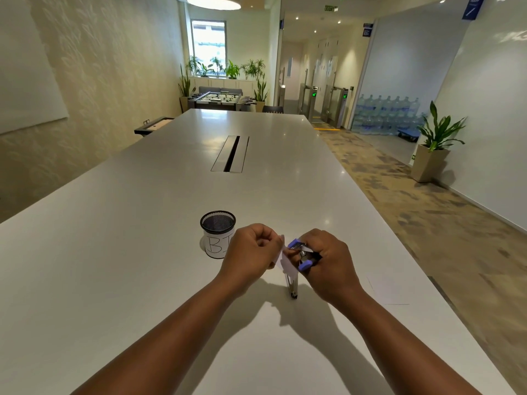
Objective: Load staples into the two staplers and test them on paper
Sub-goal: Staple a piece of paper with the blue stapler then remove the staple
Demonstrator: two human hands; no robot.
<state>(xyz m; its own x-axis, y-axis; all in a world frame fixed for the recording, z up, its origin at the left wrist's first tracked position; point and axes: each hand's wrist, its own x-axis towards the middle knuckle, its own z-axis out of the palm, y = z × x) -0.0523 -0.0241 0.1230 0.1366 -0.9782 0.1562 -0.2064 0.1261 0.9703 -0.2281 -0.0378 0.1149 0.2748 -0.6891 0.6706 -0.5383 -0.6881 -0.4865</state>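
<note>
White tabletop [142, 295] lies under both forearms. Nearest, a second stapler [292, 286] rests on it below the hands. Above, the right hand [328, 263] grips a purple-tipped stapler [302, 253], its mouth at a small paper slip [286, 265] pinched by the left hand [251, 249]. This looks like the test step; next, a firm squeeze. Beyond stands a mesh cup [218, 233].

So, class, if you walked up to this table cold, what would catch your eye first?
Two hands meet near the table's close end: the right hand grips a purple-tipped stapler, the left hand pinches a slip of paper against it. Just left stands a black mesh cup.
</note>
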